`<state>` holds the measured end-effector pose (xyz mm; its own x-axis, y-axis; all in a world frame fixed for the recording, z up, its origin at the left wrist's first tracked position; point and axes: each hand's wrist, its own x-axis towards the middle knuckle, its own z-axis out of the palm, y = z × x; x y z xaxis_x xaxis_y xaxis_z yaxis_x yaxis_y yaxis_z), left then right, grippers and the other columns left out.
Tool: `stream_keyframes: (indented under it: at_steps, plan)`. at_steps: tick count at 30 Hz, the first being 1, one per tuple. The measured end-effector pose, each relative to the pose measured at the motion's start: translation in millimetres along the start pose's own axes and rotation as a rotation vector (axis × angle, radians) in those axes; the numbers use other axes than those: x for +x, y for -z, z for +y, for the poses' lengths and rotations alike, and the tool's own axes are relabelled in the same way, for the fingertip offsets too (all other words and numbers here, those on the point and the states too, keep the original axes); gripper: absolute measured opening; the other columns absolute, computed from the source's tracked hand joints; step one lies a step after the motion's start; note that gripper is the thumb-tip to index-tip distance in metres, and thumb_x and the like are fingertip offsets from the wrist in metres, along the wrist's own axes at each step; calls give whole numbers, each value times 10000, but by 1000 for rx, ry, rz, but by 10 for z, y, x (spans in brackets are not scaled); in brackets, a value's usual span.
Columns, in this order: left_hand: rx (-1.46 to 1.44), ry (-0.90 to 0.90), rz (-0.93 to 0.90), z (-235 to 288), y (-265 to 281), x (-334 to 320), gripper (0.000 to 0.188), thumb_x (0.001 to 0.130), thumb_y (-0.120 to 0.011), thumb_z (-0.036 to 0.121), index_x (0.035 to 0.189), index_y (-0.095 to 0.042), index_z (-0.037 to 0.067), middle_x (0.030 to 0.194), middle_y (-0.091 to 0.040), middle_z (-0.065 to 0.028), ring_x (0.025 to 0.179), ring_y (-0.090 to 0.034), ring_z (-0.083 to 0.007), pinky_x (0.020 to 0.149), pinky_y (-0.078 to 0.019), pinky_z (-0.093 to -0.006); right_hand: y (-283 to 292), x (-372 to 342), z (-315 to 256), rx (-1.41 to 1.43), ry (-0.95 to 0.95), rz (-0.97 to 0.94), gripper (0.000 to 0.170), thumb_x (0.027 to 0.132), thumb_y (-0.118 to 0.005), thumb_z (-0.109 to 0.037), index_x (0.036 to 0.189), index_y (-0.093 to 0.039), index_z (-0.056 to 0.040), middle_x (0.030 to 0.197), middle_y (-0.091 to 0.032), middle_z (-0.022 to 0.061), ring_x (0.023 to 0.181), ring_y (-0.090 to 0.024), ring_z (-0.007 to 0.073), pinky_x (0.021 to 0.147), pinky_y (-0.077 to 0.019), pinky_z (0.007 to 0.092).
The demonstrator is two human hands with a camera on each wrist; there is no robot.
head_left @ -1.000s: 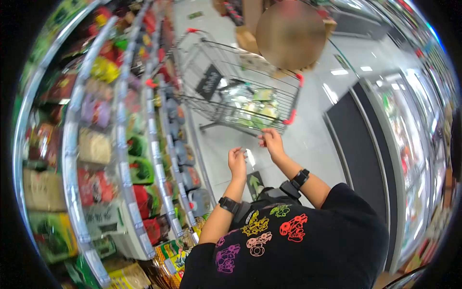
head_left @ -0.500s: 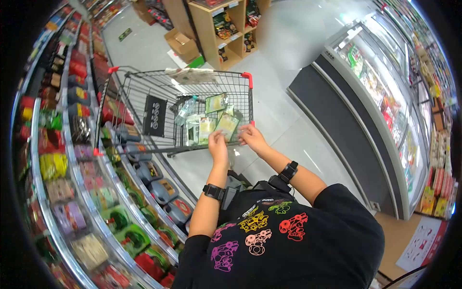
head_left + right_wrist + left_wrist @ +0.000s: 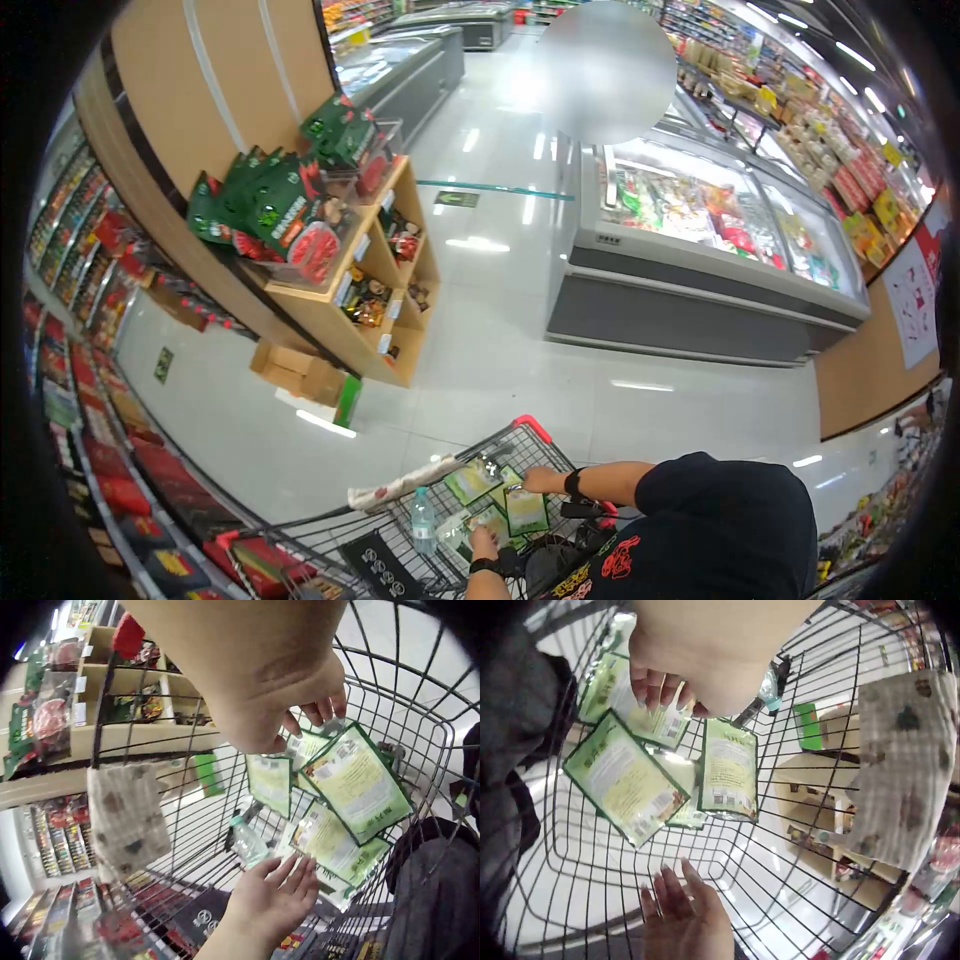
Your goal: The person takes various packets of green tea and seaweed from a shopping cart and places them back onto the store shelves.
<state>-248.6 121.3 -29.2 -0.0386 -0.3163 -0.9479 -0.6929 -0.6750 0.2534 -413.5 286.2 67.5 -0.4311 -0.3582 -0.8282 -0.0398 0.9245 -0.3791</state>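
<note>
In the head view, a wire shopping cart (image 3: pixel 532 430) holds several green-and-cream packets (image 3: pixel 527 508) and a clear bottle (image 3: pixel 422 522). My left hand (image 3: pixel 483 543) is over the packets near the bottle. Its fingers look relaxed and hold nothing in the right wrist view, where the left hand (image 3: pixel 276 904) hangs beside the bottle (image 3: pixel 247 841). Above the cart's near side is my right hand (image 3: pixel 543 480), beside a packet. The left wrist view shows the right hand (image 3: pixel 686 915) with spread fingers, empty and apart from the packets (image 3: pixel 626 780).
A patterned cloth (image 3: pixel 400 482) hangs on the cart's rim. Ahead stand a wooden shelf unit (image 3: pixel 395 330) with green bags on top, a cardboard box (image 3: pixel 300 372) and a grey freezer (image 3: pixel 680 320). Stocked shelves (image 3: pixel 110 470) line the left. Tiled floor (image 3: pixel 490 370) lies between shelf unit and freezer.
The head view has tilted up and turned, bringing the aisle and freezer ahead into sight. The cart and both hands now appear lower in the picture, with the hands over the cart.
</note>
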Motion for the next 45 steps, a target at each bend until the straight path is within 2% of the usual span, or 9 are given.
stream_keyframes:
  at_steps: [8, 10, 11, 15, 25, 29, 30, 32, 45]
  plan:
    - [382, -172, -233, 220, -356, 269, 218, 806, -490, 122, 996, -484, 16, 744, -536, -113, 524, -486, -197, 498, -415, -330, -336, 414, 114, -126, -13, 189, 702, 694, -523, -584, 929, -537, 77, 880, -591, 236, 811, -585, 352, 693, -462, 403]
    - [483, -119, -292, 216, -536, 136, 294, 795, -500, 99, 1065, -442, -4, 761, -542, -125, 536, -504, -193, 499, -410, -319, -259, 329, -51, -193, 3, -71, 695, 706, -518, -558, 1087, -484, 22, 929, -585, 226, 844, -578, 340, 713, -459, 400]
    - [551, -125, -338, 190, -576, 44, 315, 790, -509, 99, 1077, -435, -5, 765, -544, -127, 552, -519, -199, 501, -411, -320, -564, 608, 128, -220, 193, -2, 456, 786, -467, -348, 990, -516, 56, 661, -568, 162, 534, -531, 279, 480, -415, 396]
    - [931, -276, -260, 165, -732, -139, 242, 739, -589, 130, 938, -541, 1, 736, -581, -117, 609, -568, -222, 542, -433, -333, -544, 705, 332, -136, -68, -309, 702, 696, -566, -477, 1178, -416, 12, 1052, -536, 218, 934, -540, 329, 750, -447, 395]
    - [1335, -455, -382, 386, -958, -309, 251, 625, -719, 273, 733, -655, 56, 769, -639, -103, 711, -608, -219, 653, -485, -343, 449, -86, -154, -104, 41, -305, 434, 748, -503, -250, 1088, -499, 19, 982, -564, 230, 857, -570, 339, 694, -459, 432]
    - [1650, -872, -411, 170, -981, -106, 376, 577, -696, 345, 831, -635, 74, 819, -625, -152, 791, -598, -301, 687, -473, -392, 251, -80, 150, -130, 379, 104, 515, 700, -529, -265, 1097, -477, 58, 851, -585, 234, 792, -586, 333, 636, -470, 466]
    - [1646, -918, -388, 169, -983, -268, 387, 581, -678, 365, 810, -630, 56, 816, -611, -180, 794, -589, -323, 677, -469, -404, 258, -98, 213, -706, 811, -16, 596, 645, -563, -269, 1123, -440, 66, 829, -581, 244, 794, -577, 364, 672, -469, 463]
    - [1515, -992, -408, 175, -931, -374, 369, 600, -655, 362, 766, -617, 35, 794, -590, -211, 753, -563, -370, 659, -455, -434, 272, -251, 256, -117, 689, 244, 466, 620, -562, -238, 984, -517, 50, 780, -584, 235, 789, -576, 350, 705, -455, 437]
    - [1642, -706, 330, -24, -1296, -2182, 180, 750, -523, 251, 768, -645, 121, 784, -620, -94, 810, -583, -265, 720, -441, -416, 304, -50, 442, -309, 850, -481, 526, 629, -596, -404, 1002, -583, -33, 904, -600, 177, 822, -578, 311, 721, -463, 371]
